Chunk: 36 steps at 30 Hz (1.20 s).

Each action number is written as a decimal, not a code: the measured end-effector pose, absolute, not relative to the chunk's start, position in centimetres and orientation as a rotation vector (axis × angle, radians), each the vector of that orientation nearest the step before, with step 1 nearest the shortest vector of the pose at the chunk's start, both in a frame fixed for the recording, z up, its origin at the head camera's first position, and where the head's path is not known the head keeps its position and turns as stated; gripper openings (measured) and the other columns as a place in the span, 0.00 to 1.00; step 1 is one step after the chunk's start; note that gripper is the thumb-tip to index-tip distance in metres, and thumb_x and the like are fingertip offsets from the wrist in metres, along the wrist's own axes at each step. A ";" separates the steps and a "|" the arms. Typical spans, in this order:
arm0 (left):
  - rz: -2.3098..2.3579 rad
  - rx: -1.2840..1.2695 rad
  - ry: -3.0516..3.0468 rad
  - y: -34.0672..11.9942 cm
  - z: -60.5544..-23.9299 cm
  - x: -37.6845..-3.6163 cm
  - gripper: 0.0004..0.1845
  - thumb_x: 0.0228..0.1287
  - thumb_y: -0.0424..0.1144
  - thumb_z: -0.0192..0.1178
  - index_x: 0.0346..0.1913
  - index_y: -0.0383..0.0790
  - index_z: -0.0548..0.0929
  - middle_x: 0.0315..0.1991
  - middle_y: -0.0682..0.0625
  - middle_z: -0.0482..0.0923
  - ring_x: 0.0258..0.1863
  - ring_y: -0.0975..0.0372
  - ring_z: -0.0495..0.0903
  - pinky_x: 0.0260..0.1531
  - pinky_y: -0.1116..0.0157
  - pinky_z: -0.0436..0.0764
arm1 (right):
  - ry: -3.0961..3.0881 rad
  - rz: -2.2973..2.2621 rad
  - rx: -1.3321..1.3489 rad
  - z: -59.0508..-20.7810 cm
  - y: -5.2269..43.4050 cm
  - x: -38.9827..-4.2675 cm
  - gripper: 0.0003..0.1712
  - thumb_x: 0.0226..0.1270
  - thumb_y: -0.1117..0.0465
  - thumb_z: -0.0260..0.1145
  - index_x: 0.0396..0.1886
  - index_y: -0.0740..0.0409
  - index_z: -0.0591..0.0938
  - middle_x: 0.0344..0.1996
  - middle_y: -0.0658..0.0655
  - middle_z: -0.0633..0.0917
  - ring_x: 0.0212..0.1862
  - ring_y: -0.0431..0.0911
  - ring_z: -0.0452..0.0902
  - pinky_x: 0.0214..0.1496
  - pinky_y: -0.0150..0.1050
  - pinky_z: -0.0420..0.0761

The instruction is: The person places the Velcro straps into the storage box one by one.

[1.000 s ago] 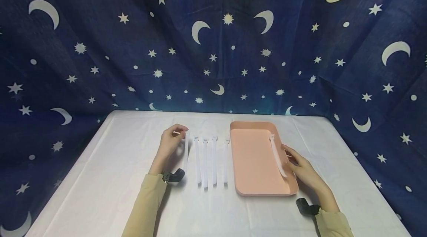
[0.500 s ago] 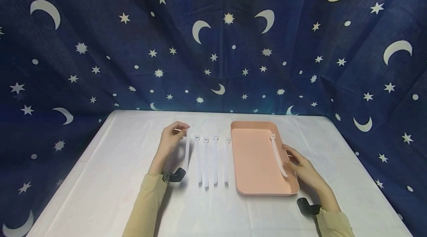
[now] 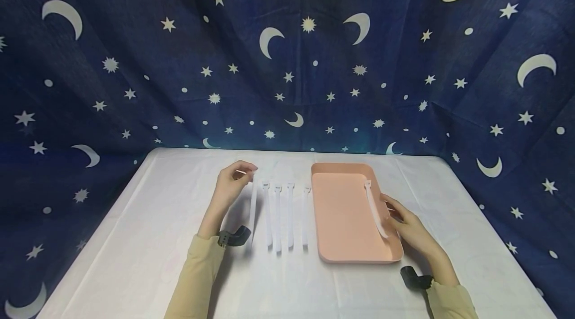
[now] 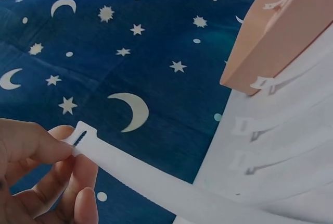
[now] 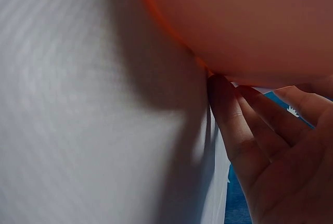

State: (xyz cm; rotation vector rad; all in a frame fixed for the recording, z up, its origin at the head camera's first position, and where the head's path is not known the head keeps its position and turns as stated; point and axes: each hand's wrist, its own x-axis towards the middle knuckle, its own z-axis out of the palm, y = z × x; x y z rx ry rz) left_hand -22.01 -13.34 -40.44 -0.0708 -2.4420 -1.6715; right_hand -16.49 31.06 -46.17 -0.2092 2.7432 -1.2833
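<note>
My left hand (image 3: 231, 186) pinches the slotted head of a white hook-and-loop cable tie (image 4: 140, 174) between thumb and fingers. Its strap hangs down toward the table, left of several similar cable ties (image 3: 278, 219) laid side by side. In the left wrist view, the slot shows just past the fingertips. My right hand (image 3: 410, 229) holds the right side of a shallow peach tray (image 3: 341, 254), with the thumb over the rim and fingers against the outer wall. One more cable tie (image 3: 374, 206) lies inside the tray, along its right side.
A white cloth (image 3: 135, 259) covers the table. Behind it hangs a dark blue curtain (image 3: 242, 24) with moons and stars. A black wrist mount sits on each wrist, the left mount (image 3: 235, 236) close to the dangling strap.
My left hand has risen slightly and shifted a little right, lifting the cable tie so its strap hangs more freely. The right hand and tray stay put.
</note>
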 end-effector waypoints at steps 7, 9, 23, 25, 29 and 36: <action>-1.656 -0.089 -2.441 -13.2 -39.5 -21.5 0.09 0.60 0.29 0.59 0.42 0.39 0.85 0.38 0.41 0.82 0.31 0.63 0.79 0.32 0.68 0.74 | 2.734 -1.291 -0.207 -46.1 31.1 -16.4 0.36 0.70 0.63 0.54 0.75 0.58 0.55 0.68 0.73 0.64 0.68 0.71 0.60 0.67 0.63 0.64; -1.648 -0.098 -2.439 -13.2 -39.3 -21.4 0.09 0.60 0.29 0.59 0.42 0.39 0.85 0.38 0.41 0.82 0.31 0.65 0.79 0.32 0.68 0.74 | 2.729 -1.295 -0.201 -46.1 31.1 -16.4 0.36 0.70 0.63 0.54 0.75 0.58 0.55 0.69 0.72 0.63 0.68 0.71 0.60 0.67 0.63 0.64; -1.631 -0.143 -2.461 -13.0 -37.6 -20.2 0.10 0.60 0.29 0.59 0.43 0.41 0.85 0.37 0.43 0.82 0.32 0.61 0.80 0.33 0.66 0.74 | 2.731 -1.298 -0.218 -46.1 31.0 -16.4 0.35 0.71 0.62 0.54 0.75 0.56 0.55 0.69 0.71 0.64 0.68 0.70 0.61 0.67 0.62 0.64; -1.624 -0.152 -2.460 -12.9 -37.4 -20.1 0.10 0.60 0.29 0.59 0.43 0.41 0.85 0.37 0.43 0.82 0.33 0.60 0.80 0.33 0.66 0.75 | 2.726 -1.302 -0.213 -46.1 31.0 -16.4 0.35 0.72 0.61 0.54 0.75 0.56 0.55 0.69 0.72 0.64 0.69 0.70 0.60 0.67 0.62 0.64; -1.626 -0.175 -2.451 -12.9 -37.1 -19.8 0.10 0.61 0.29 0.59 0.43 0.40 0.85 0.38 0.43 0.82 0.34 0.60 0.80 0.35 0.66 0.75 | 2.723 -1.309 -0.213 -46.1 31.0 -16.4 0.35 0.72 0.61 0.54 0.75 0.57 0.55 0.69 0.72 0.64 0.68 0.71 0.60 0.67 0.63 0.63; -1.651 -0.195 -2.437 -12.7 -36.4 -19.3 0.10 0.61 0.29 0.59 0.44 0.40 0.85 0.39 0.43 0.82 0.34 0.61 0.80 0.37 0.66 0.76 | 2.735 -1.295 -0.224 -46.2 31.1 -16.4 0.35 0.72 0.61 0.54 0.75 0.56 0.55 0.69 0.71 0.64 0.68 0.70 0.61 0.66 0.59 0.67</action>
